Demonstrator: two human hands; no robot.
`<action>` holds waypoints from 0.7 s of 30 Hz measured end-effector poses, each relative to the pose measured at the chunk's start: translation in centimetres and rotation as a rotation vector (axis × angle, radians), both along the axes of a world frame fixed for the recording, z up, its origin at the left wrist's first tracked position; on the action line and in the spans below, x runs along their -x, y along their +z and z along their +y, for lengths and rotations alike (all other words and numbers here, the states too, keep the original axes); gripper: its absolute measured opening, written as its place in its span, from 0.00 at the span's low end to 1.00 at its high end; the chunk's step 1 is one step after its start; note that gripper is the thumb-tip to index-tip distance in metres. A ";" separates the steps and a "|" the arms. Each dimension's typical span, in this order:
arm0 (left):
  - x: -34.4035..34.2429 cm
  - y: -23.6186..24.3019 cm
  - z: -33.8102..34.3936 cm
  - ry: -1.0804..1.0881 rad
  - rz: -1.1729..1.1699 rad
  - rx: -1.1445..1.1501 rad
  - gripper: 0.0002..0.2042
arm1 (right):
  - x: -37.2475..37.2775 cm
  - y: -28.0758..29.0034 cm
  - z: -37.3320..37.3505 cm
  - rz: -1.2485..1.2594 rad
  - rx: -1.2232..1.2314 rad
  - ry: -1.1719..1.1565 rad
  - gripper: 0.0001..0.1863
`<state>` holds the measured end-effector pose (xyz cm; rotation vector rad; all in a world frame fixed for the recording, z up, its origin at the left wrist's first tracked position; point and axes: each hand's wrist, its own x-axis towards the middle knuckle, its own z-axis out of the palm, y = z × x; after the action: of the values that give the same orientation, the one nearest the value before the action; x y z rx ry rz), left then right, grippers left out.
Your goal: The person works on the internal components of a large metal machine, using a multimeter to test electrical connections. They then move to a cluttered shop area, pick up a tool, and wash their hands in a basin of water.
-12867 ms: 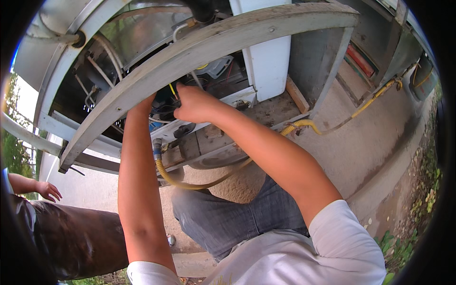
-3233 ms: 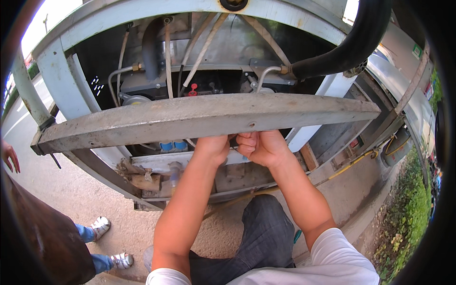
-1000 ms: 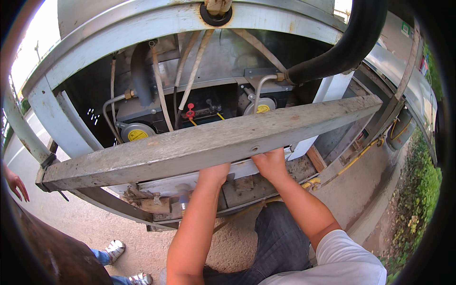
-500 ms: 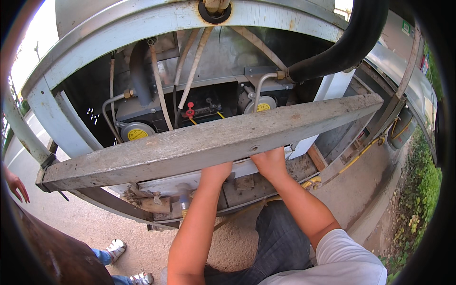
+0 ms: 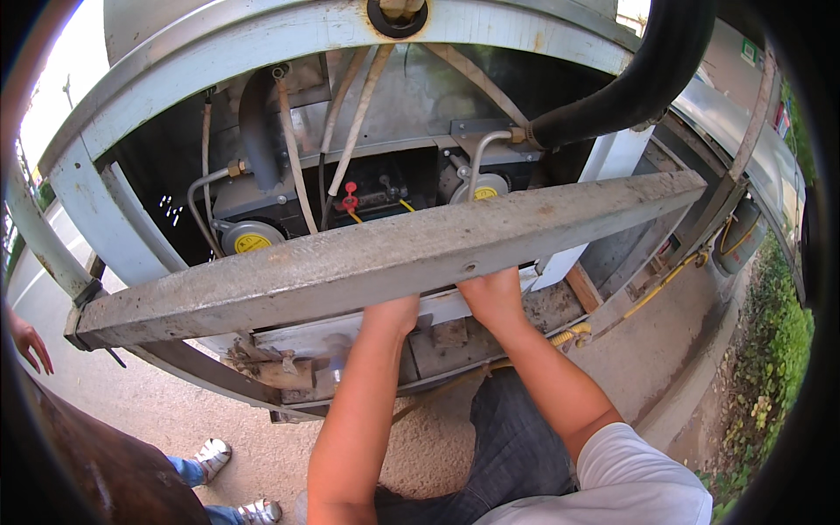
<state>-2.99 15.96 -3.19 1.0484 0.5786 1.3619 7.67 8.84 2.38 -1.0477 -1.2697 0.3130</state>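
Both my arms reach in beneath a grey metal beam (image 5: 385, 254) that crosses the open machine compartment. My left hand (image 5: 394, 313) is by a pale metal panel (image 5: 319, 339) under the beam, and its fingers are hidden. To its right, my right hand (image 5: 494, 296) goes behind the beam's lower edge, close to a bolt hole; its fingers are out of sight too. Whatever either hand touches back there cannot be seen. Behind the beam sit a black battery (image 5: 381, 194) with a red terminal clamp (image 5: 351, 196) and two units with round yellow-labelled faces.
A thick black hose (image 5: 630, 96) curves down at the upper right. Several pale sleeved tubes (image 5: 360, 122) hang inside. A yellow hose (image 5: 661, 284) runs along the right side. Wood blocks (image 5: 284, 374) lie on the lower frame. Another person's hand (image 5: 31, 341) and sandalled feet are at left.
My left hand has shifted slightly left and up under the beam. My right hand has barely moved.
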 end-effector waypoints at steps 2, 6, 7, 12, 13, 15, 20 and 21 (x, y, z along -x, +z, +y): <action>0.0 0.8 -0.5 -0.019 -0.027 0.036 0.16 | 0.0 0.1 -0.2 0.089 0.062 0.074 0.04; -0.3 2.2 -1.4 -0.049 -0.132 0.121 0.16 | -0.4 -0.3 0.1 0.033 0.078 0.047 0.03; -0.4 2.4 -1.6 -0.047 -0.153 0.125 0.16 | 0.0 -0.4 0.2 0.097 0.042 0.085 0.04; -0.7 1.7 -1.2 -0.028 -0.182 0.089 0.14 | -0.3 -1.1 0.3 0.111 0.157 0.152 0.15; -0.8 1.6 -1.2 -0.026 -0.175 0.072 0.14 | -0.2 -1.0 0.2 0.103 0.155 0.146 0.15; -0.7 1.6 -1.2 -0.037 -0.177 0.058 0.14 | -0.3 -1.0 0.3 0.058 0.153 0.128 0.15; -0.7 1.9 -1.4 -0.044 -0.216 0.072 0.14 | -0.4 -1.2 0.4 -0.045 0.126 0.081 0.14; -0.7 1.9 -1.5 -0.037 -0.212 0.068 0.14 | -0.4 -1.1 0.4 -0.069 0.126 0.066 0.14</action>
<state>-2.26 14.48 -1.25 0.8431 0.4426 1.3909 8.04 9.23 1.26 -1.1338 -1.3626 0.4143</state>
